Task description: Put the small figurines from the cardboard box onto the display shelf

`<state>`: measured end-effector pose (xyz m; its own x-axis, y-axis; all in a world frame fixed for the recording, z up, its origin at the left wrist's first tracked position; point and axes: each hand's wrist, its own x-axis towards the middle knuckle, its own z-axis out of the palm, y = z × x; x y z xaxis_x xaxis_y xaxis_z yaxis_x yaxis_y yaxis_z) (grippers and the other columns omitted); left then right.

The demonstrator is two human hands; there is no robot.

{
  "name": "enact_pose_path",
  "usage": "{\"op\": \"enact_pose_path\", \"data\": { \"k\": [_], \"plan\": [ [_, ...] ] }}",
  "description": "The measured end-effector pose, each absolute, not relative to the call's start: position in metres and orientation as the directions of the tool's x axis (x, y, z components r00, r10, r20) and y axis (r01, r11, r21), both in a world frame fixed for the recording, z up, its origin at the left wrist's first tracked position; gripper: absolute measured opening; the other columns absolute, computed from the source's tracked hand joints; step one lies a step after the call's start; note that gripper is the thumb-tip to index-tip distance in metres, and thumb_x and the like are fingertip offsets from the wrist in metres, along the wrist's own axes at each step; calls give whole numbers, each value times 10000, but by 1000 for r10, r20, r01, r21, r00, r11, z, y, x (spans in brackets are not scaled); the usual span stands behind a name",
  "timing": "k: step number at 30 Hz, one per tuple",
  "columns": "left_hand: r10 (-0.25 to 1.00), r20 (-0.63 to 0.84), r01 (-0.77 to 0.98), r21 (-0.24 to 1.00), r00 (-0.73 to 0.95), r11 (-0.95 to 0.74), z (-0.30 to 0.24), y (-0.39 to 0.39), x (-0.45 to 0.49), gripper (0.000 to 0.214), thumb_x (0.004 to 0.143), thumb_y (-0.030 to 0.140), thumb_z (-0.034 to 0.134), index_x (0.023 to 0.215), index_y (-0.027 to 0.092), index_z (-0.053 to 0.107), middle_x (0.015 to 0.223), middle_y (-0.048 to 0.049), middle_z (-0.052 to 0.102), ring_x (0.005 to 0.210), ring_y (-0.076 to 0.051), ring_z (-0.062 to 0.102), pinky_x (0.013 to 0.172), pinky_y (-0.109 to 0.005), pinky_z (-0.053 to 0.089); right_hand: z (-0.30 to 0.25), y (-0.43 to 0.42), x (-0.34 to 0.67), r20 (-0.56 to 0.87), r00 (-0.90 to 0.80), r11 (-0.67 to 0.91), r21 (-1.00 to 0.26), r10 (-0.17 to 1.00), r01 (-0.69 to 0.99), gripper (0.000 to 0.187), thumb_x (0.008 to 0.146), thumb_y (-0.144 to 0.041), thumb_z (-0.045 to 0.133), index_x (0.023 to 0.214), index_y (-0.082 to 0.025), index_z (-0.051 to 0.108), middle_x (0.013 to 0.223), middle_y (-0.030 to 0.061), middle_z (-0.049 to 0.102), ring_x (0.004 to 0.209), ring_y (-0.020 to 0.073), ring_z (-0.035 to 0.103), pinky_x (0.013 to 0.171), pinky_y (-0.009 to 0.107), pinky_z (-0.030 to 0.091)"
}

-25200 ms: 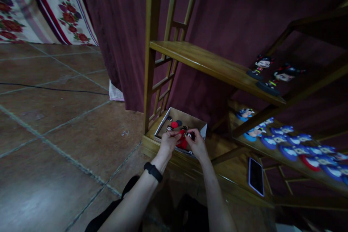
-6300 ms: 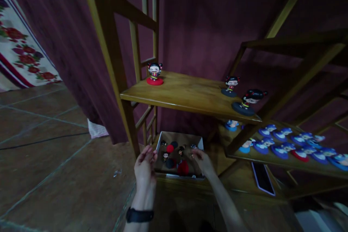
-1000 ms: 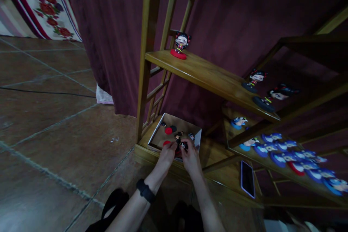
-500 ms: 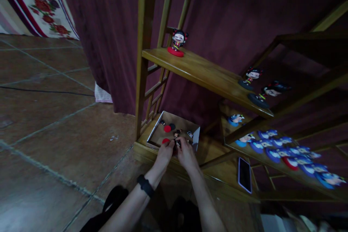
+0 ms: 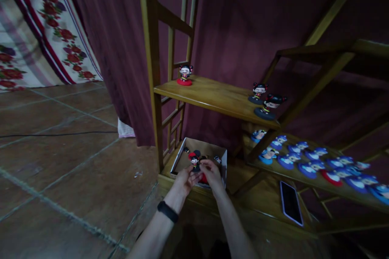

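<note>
A small figurine [image 5: 195,162] with black hair buns, red hair ties and a dark base stands upright over an open cardboard box [image 5: 175,165]. My left hand [image 5: 186,180] supports it from below, closed round its base. From the other side my right hand [image 5: 212,173] reaches in, its bent fingertips pressed together at the figurine's edge. Other small figure parts and a dark disc [image 5: 197,153] lie in the box. Something red shows under my right hand, partly hidden.
A similar figurine on a red base [image 5: 184,75] stands on the upper wooden shelf [image 5: 212,93], with two dark-based ones [image 5: 267,107] at its right end. Several blue-and-white figurines [image 5: 311,168] line a lower shelf. A phone [image 5: 291,202] lies beneath. A wooden post [image 5: 148,48] rises left of the box.
The figurine has come up into view, upright between my hands, where before my fingers mostly covered it. The head view has tilted up, so the shelves appear lower.
</note>
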<state>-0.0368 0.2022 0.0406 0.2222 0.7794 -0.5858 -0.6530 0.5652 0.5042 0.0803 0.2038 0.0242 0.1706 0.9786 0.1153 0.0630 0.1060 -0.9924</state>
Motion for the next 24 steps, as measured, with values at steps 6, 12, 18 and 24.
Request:
{"op": "enact_pose_path", "data": {
  "k": [6,12,18,24],
  "plan": [
    [822,-549,-640,579,152,505,43,199,-30,73,778,171,574,810,118,536,563,-30,584,475,-121,599,490,-220,514,21,209,76,113,123,98,-988,986,119,165,663,-303,586,755,-183,653,735,18,664,715,173,600,728,321,466],
    [876,-478,-576,701,57,420,47,198,-33,120,714,102,633,794,139,551,580,-1,596,475,-101,598,478,-194,492,15,213,81,126,146,111,-988,981,106,172,624,-335,631,686,-179,668,704,11,671,674,163,599,702,311,471],
    [945,-328,-537,795,11,282,48,197,-30,230,645,85,685,827,144,557,592,7,609,500,-118,610,531,-236,510,19,212,83,113,198,96,-991,974,97,176,635,-339,614,707,-192,678,693,8,680,666,172,604,663,307,478],
    [951,-306,-530,813,-36,242,44,199,-31,260,591,37,687,804,133,572,541,36,565,473,-96,567,539,-247,508,24,210,83,147,162,120,-978,976,169,141,659,-298,600,700,-186,676,739,20,681,683,168,606,697,306,468]
  ]
}}
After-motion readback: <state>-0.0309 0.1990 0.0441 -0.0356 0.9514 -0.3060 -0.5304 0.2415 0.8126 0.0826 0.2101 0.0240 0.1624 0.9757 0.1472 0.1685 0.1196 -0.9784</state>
